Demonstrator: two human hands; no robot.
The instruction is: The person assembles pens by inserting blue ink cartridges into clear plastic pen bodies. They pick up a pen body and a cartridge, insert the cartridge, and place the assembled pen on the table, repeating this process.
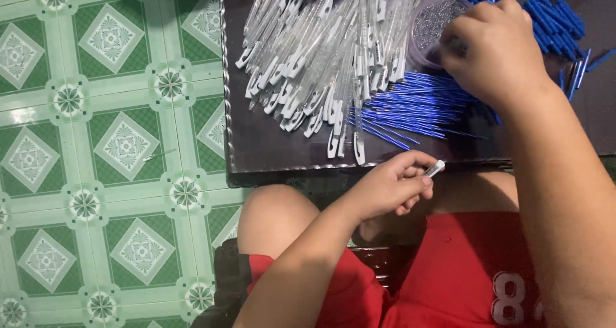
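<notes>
A floor of green and white patterned tiles (109,142) spreads out to the left of a low dark table (269,142), and the person sits at the table's near edge in red shorts (449,277).

The left hand (391,187) hovers just below the table's near edge, over the lap. It holds a small clear pen part (434,169), short and tube-shaped, pale and see-through with a slightly darker end. The piece is pinched between the thumb and the forefinger tip, with its free end poking out to the upper right past the fingertips; the other fingers are curled in beneath it.

The right hand (494,49) is up on the far right of the table, with its fingers bunched and pointing down into a small round clear bowl (436,26) that is full of tiny grey metal bits. Whether the fingertips have hold of anything in there cannot be told, since the back of the hand hides them.

On the middle of the table lies a big heap of clear pen barrels (314,58) with white clips. Just right of that heap, a fan of thin blue refills (410,107) lies under the right wrist. More blue pieces (558,26) are piled at the table's far right, beyond the bowl.
</notes>
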